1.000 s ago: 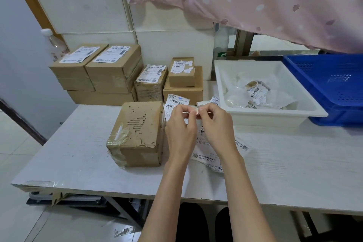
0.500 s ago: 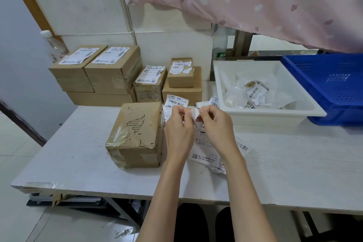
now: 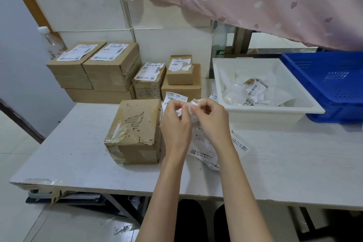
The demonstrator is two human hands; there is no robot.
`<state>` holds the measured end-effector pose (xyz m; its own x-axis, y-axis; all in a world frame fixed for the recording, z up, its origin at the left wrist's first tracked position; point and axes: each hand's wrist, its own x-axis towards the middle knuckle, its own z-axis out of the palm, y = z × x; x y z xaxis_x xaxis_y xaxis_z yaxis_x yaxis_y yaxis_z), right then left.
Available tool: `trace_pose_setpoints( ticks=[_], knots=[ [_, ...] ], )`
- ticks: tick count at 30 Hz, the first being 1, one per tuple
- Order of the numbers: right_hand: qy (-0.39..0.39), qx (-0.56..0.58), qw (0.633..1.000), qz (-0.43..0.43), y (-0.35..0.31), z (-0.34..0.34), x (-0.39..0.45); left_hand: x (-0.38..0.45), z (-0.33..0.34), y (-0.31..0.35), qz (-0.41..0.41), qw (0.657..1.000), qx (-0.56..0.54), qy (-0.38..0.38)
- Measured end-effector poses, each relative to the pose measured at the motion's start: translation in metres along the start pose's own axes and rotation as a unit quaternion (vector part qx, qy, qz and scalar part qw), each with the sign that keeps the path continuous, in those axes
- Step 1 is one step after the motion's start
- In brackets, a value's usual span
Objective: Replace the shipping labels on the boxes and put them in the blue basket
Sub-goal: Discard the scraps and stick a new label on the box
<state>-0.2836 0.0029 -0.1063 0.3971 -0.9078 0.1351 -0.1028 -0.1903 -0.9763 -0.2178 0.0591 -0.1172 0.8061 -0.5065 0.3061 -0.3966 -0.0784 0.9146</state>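
While both hands [image 3: 194, 118] pinched a fresh label [image 3: 189, 105] at its peeling corner, the stripped box [image 3: 135, 129] waited on the worktop [image 3: 294, 163]; the blue basket [image 3: 332, 76] looked empty, and several boxes remained.

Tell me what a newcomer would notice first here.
Both hands, left hand and right hand, pinch a white label at the table's middle. Just left stands a box with its old label torn off. At the right edge sits the blue basket, beside a white tray of paper scraps.
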Motion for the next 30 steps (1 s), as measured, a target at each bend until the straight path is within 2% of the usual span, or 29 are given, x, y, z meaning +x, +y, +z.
trace_pose_setpoints(
  ticks=[8, 14, 21, 30],
  knots=[
    [-0.019, -0.029, 0.999, 0.022, 0.004, -0.002, 0.003, 0.004, 0.0, -0.002, -0.09, 0.994, -0.047, -0.027],
    [0.003, 0.013, 0.999, 0.04, 0.004, -0.011, 0.005, 0.01, -0.008, -0.001, -0.159, 0.964, -0.208, -0.051],
    [0.013, -0.04, 0.999, -0.02, -0.005, -0.005, 0.0, 0.004, -0.002, 0.005, -0.111, 0.972, -0.182, -0.095],
    [0.007, -0.034, 0.999, -0.029, -0.005, -0.003, -0.002, 0.008, -0.008, 0.002, -0.035, 0.993, -0.092, -0.062]
  ],
)
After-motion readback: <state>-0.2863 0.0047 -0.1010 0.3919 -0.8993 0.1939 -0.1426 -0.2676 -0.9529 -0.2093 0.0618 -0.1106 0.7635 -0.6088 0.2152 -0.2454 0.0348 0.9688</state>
